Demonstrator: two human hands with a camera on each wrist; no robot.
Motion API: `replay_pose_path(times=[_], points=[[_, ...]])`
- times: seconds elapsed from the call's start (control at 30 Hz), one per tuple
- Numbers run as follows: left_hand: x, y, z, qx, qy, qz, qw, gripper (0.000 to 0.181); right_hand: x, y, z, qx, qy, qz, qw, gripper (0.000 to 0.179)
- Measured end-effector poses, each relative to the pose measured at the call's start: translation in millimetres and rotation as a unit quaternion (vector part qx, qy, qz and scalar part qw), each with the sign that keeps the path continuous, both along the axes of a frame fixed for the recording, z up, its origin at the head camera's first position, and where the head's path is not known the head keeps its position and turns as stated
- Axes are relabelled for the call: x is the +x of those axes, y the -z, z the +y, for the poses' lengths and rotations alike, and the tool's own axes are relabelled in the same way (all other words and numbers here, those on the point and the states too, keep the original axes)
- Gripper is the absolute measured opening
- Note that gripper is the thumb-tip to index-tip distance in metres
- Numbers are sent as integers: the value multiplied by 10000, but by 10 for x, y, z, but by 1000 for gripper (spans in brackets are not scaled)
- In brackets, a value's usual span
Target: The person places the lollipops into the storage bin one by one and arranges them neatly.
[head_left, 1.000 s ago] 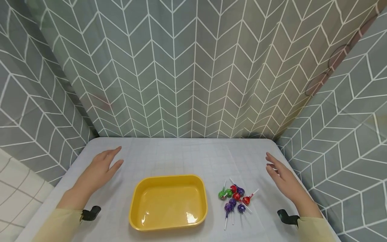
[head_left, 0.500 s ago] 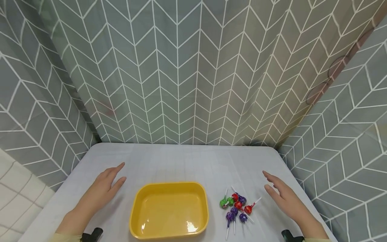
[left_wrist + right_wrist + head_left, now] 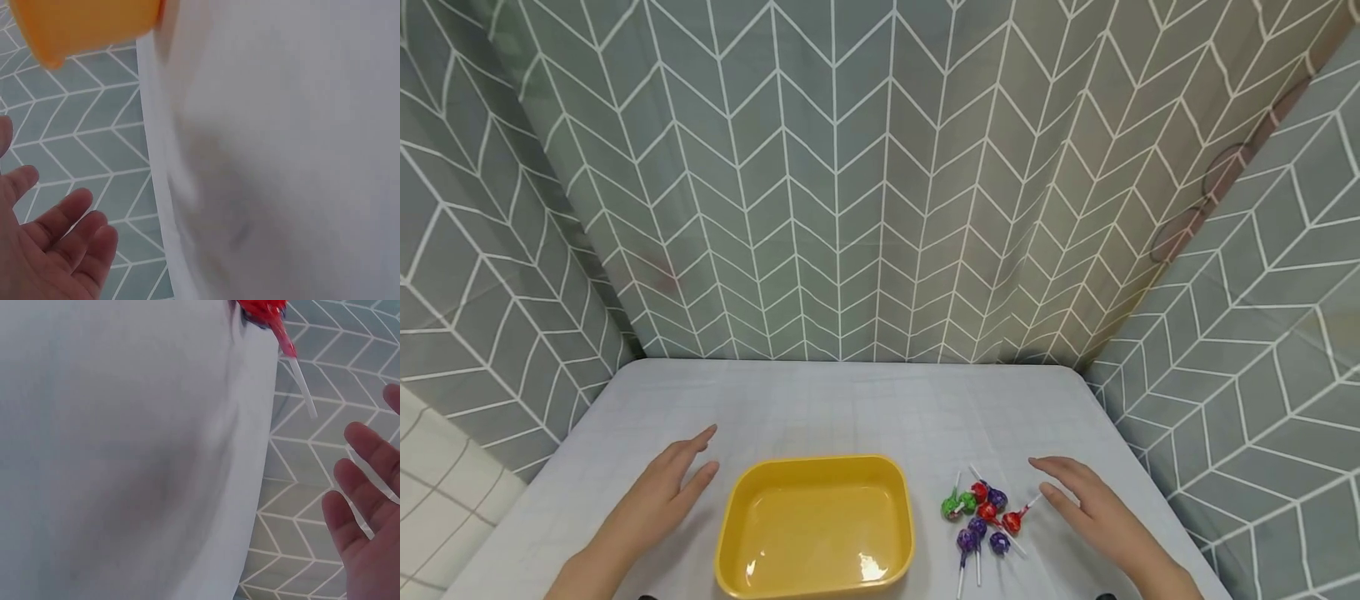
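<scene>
My left hand (image 3: 651, 504) hovers left of a yellow tray (image 3: 816, 467), fingers relaxed and holding nothing. In the left wrist view the loosely bent fingers of that hand (image 3: 62, 244) show below the tray's corner (image 3: 94, 25). Right of the tray lies a loose pile of lollipops in green, red and purple wrappers with white sticks. My right hand (image 3: 1093, 512) is just right of the pile, its fingertips near the stick of a red lollipop (image 3: 1012, 522). That red lollipop (image 3: 275, 325) also shows in the right wrist view, apart from the relaxed fingers (image 3: 340, 519).
A white cloth covers the table (image 3: 850, 408). Grey curtains (image 3: 865, 183) with a white chevron pattern stand behind the table and along both sides. White tiles (image 3: 445, 492) show at the lower left.
My right hand has moved left and closer to the lollipops. My left hand sits lower in the view, partly because the head view has tilted. The tray and lollipops lie as before.
</scene>
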State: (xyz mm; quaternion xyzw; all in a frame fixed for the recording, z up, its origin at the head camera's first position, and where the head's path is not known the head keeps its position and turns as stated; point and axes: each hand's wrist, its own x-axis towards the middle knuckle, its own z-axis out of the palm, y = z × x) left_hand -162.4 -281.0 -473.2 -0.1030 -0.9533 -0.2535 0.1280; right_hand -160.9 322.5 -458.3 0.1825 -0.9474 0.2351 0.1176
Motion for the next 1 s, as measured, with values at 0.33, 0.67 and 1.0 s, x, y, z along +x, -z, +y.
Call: replay_pose_path(times=[0.33,0.67,1.0], points=[[54,22,175,355,-155,-733,9966,60,-6,45,-153,218,-670,882,9936,33],[104,1,278,896,-234,-1832,9787,69,-27,136,-201,520,-1054,1120,9867,30],[119,42,373,1488,-236,-2500,9564,71,-82,151,-203,850,-1844,1325,9702,29]])
